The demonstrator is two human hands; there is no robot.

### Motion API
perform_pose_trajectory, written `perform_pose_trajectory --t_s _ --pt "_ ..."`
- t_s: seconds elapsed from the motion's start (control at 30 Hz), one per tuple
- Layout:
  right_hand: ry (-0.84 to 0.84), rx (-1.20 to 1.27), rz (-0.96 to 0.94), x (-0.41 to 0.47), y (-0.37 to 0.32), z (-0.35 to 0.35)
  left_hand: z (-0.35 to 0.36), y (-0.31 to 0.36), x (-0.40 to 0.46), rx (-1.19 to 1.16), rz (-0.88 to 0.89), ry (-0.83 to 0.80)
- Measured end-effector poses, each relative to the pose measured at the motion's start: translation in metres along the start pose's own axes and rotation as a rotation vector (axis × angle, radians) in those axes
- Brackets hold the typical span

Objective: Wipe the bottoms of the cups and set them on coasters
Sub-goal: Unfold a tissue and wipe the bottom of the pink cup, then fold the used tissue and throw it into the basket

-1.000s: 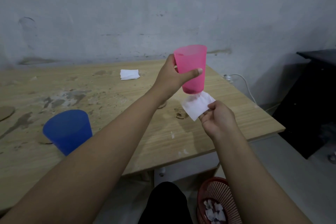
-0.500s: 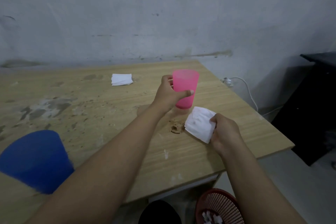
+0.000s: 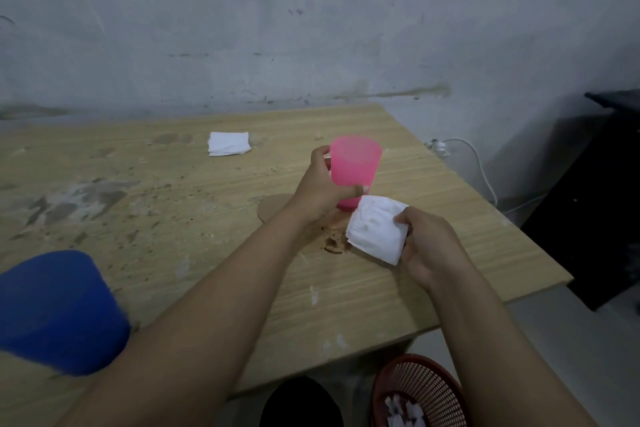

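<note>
Pink cup gripped by left hand over round coaster for setting down; crumpled tissue clenched in right hand, wiping apparently finished.

**Cups, coaster and tissues on the wooden table**

The pink cup is translucent plastic, upright, mouth up, near the table's right side; whether its base touches the surface cannot be told. Just left of it lies a round tan coaster, partly hidden. A crumpled white tissue sits just right of the cup's base. The blue cup, blurred, stands at the table's near left corner. A folded white tissue lies toward the far edge.
</note>
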State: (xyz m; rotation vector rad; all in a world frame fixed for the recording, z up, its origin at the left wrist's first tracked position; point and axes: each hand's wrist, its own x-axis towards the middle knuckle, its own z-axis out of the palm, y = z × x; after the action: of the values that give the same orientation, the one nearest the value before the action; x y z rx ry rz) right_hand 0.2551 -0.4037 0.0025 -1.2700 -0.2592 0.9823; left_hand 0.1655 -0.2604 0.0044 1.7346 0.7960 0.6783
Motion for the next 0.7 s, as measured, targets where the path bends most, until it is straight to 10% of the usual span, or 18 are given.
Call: perform_pose_trajectory --t_s 0.27,0.7 --pt "-0.027 -0.159 -0.085 -0.027 -0.009 0.011 -0.025 0.016 -0.054 0.132 0.058 0.143" --pt "-0.229 -0.259 -0.144 -0.079 0.001 0.041 -0.056 0.011 -0.129 -0.287 -0.026 -0.150"
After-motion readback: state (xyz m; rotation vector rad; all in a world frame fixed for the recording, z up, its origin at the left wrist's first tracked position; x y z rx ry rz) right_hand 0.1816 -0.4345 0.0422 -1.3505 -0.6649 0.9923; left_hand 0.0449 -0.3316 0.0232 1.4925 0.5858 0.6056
